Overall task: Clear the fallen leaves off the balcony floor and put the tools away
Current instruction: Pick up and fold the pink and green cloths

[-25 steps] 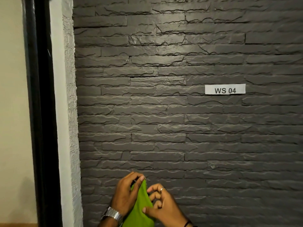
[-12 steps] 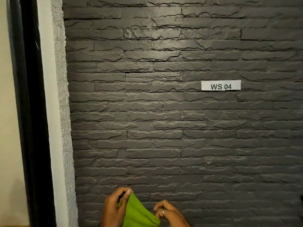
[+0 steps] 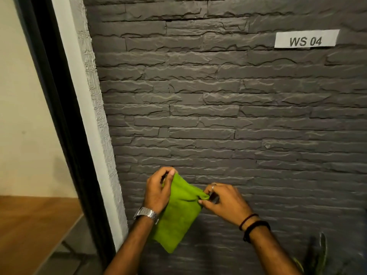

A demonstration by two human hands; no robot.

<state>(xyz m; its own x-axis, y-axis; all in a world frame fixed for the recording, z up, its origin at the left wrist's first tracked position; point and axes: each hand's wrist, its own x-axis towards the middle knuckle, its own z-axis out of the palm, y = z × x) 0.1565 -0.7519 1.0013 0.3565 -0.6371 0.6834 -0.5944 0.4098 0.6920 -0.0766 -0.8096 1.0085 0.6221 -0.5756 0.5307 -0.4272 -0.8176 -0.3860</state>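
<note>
Your left hand (image 3: pixel 157 192) pinches the green cloth's (image 3: pixel 178 213) top corner, your right hand (image 3: pixel 222 201) pinches the other, cloth hanging below your fingers (image 3: pixel 204 202), and a loose pinch could drop it to the floor.

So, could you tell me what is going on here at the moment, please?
A person stands facing a dark stone wall and holds a green cloth in both hands. The left hand grips its upper edge, and the right hand pinches a corner, so the cloth hangs between them. A label reading WS 04 is stuck on the wall. No leaves or floor tools are in view.
</note>
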